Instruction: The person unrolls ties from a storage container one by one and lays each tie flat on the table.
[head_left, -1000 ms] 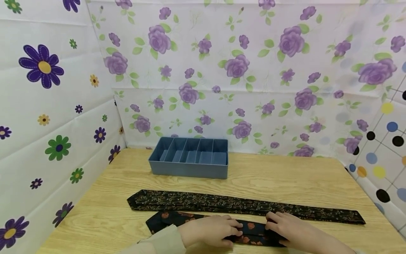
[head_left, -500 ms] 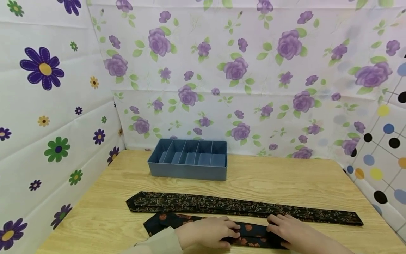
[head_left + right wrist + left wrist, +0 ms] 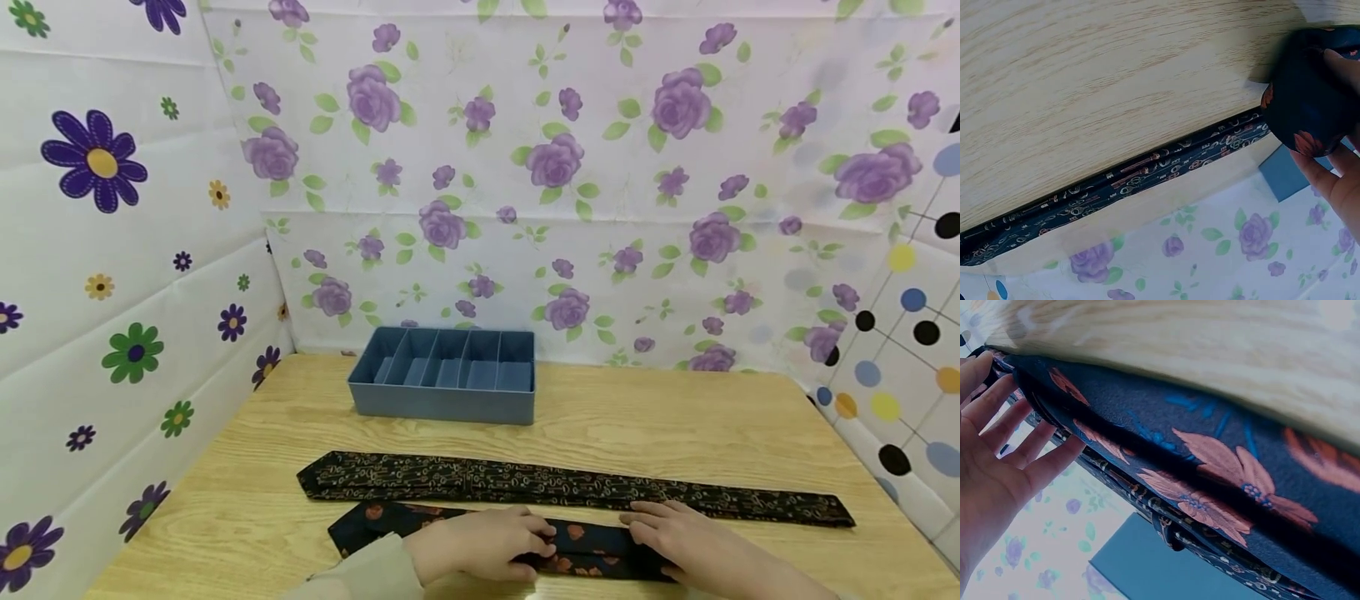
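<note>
A dark navy necktie with orange flowers [image 3: 588, 546] lies along the near part of the table, doubled back at its right end. My left hand [image 3: 483, 546] holds it near its middle, and fingertips show along its edge in the left wrist view. At the folded right end, my right hand [image 3: 693, 546] grips the cloth; the right wrist view shows the thumb on the rounded fold [image 3: 1310, 103] and fingers at its far side. Just beyond, a black necktie with a small gold-and-red pattern [image 3: 525, 483] lies stretched out nearly straight, its wide pointed end at the left.
Behind the ties stands a blue-grey divided box [image 3: 442, 404] with several compartments. The wooden table [image 3: 660, 425] meets a wall cloth with purple roses [image 3: 555, 250] at the back. Other patterned cloths hang at the left and right sides.
The flowered necktie's pointed end and my left hand have shifted slightly to the left. My right hand stays at the folded end, and the black necktie lies as before.
</note>
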`<act>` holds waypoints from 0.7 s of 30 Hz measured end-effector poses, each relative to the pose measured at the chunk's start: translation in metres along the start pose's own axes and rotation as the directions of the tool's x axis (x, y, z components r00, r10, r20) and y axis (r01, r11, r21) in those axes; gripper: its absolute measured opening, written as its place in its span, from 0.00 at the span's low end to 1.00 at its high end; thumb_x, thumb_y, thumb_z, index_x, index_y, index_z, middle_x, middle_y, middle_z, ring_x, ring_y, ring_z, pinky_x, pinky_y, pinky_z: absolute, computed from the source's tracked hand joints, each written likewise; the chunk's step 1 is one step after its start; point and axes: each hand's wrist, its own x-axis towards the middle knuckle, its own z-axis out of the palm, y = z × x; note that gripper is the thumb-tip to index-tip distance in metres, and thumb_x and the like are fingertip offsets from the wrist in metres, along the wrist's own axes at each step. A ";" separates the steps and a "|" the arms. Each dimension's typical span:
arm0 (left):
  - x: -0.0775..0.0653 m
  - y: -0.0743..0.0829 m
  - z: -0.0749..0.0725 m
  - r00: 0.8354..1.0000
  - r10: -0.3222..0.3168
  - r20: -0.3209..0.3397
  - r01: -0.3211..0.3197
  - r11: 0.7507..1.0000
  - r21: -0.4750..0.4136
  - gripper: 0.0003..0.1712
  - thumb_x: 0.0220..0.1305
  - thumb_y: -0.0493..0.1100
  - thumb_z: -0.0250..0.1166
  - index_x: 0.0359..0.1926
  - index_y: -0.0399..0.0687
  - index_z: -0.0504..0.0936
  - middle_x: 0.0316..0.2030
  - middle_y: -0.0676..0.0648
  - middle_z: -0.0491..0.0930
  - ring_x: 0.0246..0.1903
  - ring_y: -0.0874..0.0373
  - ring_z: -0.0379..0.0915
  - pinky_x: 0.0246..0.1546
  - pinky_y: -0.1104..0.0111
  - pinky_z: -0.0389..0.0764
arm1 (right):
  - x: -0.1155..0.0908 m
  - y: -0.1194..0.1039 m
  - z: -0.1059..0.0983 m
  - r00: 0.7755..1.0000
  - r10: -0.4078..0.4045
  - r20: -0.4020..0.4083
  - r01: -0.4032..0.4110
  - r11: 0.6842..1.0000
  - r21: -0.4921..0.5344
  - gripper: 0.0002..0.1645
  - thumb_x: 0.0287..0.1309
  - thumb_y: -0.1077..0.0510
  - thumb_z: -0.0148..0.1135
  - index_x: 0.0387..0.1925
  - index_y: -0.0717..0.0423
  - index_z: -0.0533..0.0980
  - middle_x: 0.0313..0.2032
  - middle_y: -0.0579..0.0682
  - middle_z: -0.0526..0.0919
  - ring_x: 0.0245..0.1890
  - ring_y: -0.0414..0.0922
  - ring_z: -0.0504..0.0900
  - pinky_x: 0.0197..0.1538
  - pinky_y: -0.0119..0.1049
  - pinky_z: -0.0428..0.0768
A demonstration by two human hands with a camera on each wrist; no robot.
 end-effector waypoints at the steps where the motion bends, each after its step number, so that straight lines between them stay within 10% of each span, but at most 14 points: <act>1: -0.001 -0.001 0.000 1.000 0.002 -0.004 -0.002 1.000 0.005 0.24 0.69 0.50 0.54 0.64 0.53 0.72 0.66 0.51 0.66 0.63 0.60 0.63 0.57 0.78 0.71 | 0.001 0.000 0.000 1.000 -0.004 -0.006 0.004 1.000 0.002 0.30 0.46 0.55 0.71 0.54 0.54 0.74 0.52 0.51 0.80 0.51 0.49 0.79 0.45 0.45 0.81; 21: -0.012 -0.008 0.002 0.997 -0.023 -0.067 0.021 0.999 -0.030 0.19 0.68 0.50 0.56 0.57 0.53 0.78 0.57 0.53 0.73 0.56 0.63 0.69 0.54 0.77 0.72 | 0.006 0.001 0.004 0.997 -0.030 -0.069 0.031 0.999 0.012 0.23 0.45 0.58 0.73 0.45 0.50 0.75 0.46 0.46 0.81 0.44 0.43 0.80 0.40 0.40 0.81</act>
